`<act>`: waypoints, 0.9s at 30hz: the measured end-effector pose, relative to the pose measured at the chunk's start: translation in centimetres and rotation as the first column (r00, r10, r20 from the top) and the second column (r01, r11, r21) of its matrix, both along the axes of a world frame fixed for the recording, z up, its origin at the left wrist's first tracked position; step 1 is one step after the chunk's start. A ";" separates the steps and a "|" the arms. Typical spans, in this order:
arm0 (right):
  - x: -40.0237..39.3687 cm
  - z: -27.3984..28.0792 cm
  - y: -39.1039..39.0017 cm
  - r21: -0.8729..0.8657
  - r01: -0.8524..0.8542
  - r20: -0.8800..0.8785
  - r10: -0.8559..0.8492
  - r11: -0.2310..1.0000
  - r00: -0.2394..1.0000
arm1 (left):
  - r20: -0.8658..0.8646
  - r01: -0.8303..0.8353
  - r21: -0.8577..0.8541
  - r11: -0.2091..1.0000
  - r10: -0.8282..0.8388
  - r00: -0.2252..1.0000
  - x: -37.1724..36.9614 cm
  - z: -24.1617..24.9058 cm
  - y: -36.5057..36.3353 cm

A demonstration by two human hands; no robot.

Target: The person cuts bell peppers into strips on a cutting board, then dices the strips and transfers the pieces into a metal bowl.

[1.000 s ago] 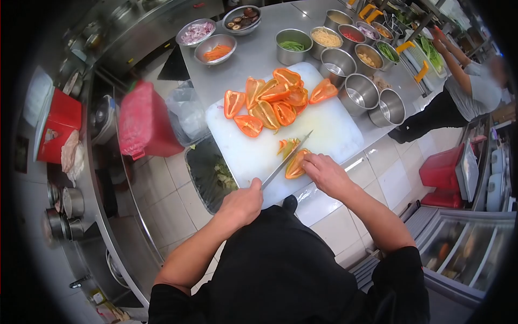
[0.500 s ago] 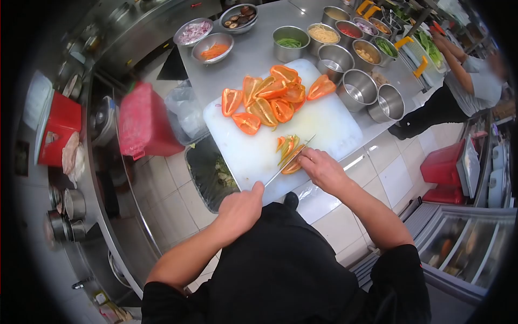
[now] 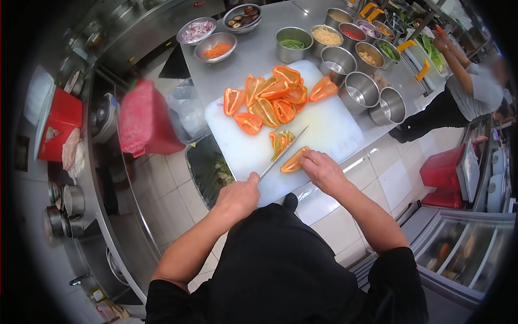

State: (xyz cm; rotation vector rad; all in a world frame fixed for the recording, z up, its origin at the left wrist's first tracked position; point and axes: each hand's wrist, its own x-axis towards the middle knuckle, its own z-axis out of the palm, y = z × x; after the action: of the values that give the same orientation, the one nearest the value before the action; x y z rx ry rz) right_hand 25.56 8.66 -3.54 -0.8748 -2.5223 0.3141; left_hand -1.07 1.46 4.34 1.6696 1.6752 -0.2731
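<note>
Our knife (image 3: 284, 153) has swung off the pepper piece (image 3: 294, 161) since the earlier frame; its blade then lay across that piece, and now it slants between the piece and a small heap of cut pepper strips (image 3: 281, 144). Our left grip (image 3: 236, 200) is closed around the knife's handle, while our right grip (image 3: 322, 171) pinches the right end of the pepper piece, which lies on the near part of the white cutting board (image 3: 229, 146). We cannot tell whether the blade touches the board. Farther up, we have a pile of orange pepper halves (image 3: 275, 96). Steel pots (image 3: 362, 93) stand beside the board on the worktop (image 3: 251, 59).
</note>
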 end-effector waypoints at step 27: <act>-0.4 0.0 0.3 -0.060 0.010 -0.070 -0.014 0.998 0.997 | -0.017 0.093 0.001 0.996 -0.093 0.996 0.8 1.7 0.3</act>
State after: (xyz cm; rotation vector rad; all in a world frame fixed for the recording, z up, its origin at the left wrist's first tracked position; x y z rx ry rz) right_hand 25.14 8.94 -3.50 -0.8854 -2.4530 0.4117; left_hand -0.27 1.78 6.08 1.7541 1.6125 -0.3309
